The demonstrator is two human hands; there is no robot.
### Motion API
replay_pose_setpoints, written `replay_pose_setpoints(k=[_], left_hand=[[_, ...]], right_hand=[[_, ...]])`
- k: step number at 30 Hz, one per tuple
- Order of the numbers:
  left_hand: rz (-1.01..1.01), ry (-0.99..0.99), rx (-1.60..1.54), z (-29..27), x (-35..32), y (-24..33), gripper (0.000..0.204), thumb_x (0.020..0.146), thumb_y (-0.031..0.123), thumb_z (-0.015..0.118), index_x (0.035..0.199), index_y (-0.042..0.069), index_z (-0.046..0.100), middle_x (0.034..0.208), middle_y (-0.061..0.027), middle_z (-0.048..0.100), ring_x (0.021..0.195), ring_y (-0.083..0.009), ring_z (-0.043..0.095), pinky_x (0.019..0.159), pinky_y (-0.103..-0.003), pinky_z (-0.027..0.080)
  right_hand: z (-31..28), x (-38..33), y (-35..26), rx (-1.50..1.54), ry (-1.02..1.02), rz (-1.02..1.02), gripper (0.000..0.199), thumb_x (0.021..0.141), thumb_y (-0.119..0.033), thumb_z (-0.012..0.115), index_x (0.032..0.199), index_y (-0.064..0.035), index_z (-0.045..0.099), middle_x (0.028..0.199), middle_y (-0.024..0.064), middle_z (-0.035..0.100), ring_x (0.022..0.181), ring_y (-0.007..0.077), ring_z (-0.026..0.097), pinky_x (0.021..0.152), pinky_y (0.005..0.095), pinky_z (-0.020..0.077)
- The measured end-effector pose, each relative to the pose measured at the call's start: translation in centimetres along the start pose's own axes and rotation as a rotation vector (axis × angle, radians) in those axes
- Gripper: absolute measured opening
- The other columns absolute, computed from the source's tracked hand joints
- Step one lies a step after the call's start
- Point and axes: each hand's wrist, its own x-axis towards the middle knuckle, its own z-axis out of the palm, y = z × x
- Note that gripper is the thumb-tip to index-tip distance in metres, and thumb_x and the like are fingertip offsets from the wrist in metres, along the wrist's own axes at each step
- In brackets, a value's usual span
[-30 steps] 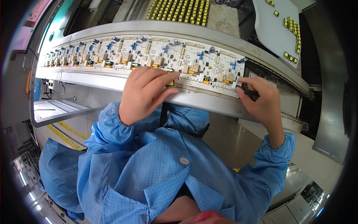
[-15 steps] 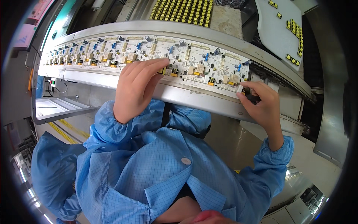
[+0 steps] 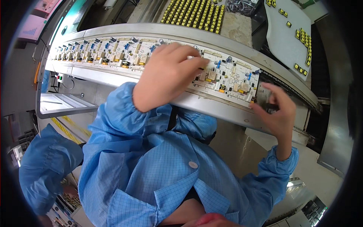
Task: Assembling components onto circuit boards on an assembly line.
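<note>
My left hand (image 3: 166, 73) lies on a white circuit board (image 3: 230, 75) on the conveyor line, fingers curled down onto its parts; whether it holds anything is hidden. At the board's right end my right hand (image 3: 278, 113) pinches a small dark part (image 3: 270, 107) between thumb and fingers, the other fingers raised. Both forearms wear blue checked sleeves (image 3: 124, 109).
A long row of similar boards (image 3: 102, 53) runs left along the curved metal conveyor rail (image 3: 211, 108). Beyond it lie trays of yellow components (image 3: 196, 15) and a white sheet with a few more (image 3: 291, 41). A metal shelf (image 3: 60, 104) is at the left.
My left hand has slid right and farther onto the board. My right hand stays at the board's right end, its fingers now lifted and spread more.
</note>
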Motion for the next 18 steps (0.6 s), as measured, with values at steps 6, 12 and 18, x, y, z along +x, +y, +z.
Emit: replay_pose_setpoints(k=[6, 12, 18], left_hand=[[0.136, -0.158, 0.087, 3.0, 4.4, 0.5, 0.023, 0.074, 0.017, 0.076, 0.096, 0.013, 0.07, 0.088, -0.0018, 0.063, 0.089, -0.0244, 0.059, 0.082, -0.038, 0.045], [0.092, -0.228, 0.071, 3.9, 5.4, 0.4, 0.023, 0.073, 0.016, 0.076, 0.096, 0.015, 0.072, 0.089, -0.0023, 0.063, 0.091, -0.025, 0.059, 0.082, -0.038, 0.045], [0.032, -0.24, 0.066, 4.1, 4.7, -0.2, 0.022, 0.07, 0.021, 0.078, 0.09, 0.015, 0.073, 0.09, -0.0027, 0.063, 0.095, -0.0244, 0.059, 0.082, -0.04, 0.044]], right_hand=[[-1.8, 3.5, 2.1, 0.295, 0.352, 0.124, 0.021, 0.083, -0.01, 0.075, 0.103, -0.0039, 0.07, 0.07, -0.0079, 0.046, 0.061, 0.0025, 0.039, 0.055, 0.0196, 0.0284], [0.3, 4.9, 5.4, 0.704, 0.302, 0.18, 0.014, 0.09, -0.011, 0.061, 0.097, 0.0, 0.067, 0.072, -0.0079, 0.046, 0.06, 0.0002, 0.034, 0.055, 0.0181, 0.0248], [1.6, 4.1, 6.1, 1.216, 0.115, 0.202, 0.024, 0.087, -0.013, 0.059, 0.106, 0.0001, 0.053, 0.094, 0.0038, 0.052, 0.06, 0.0037, 0.036, 0.052, 0.0204, 0.0291]])
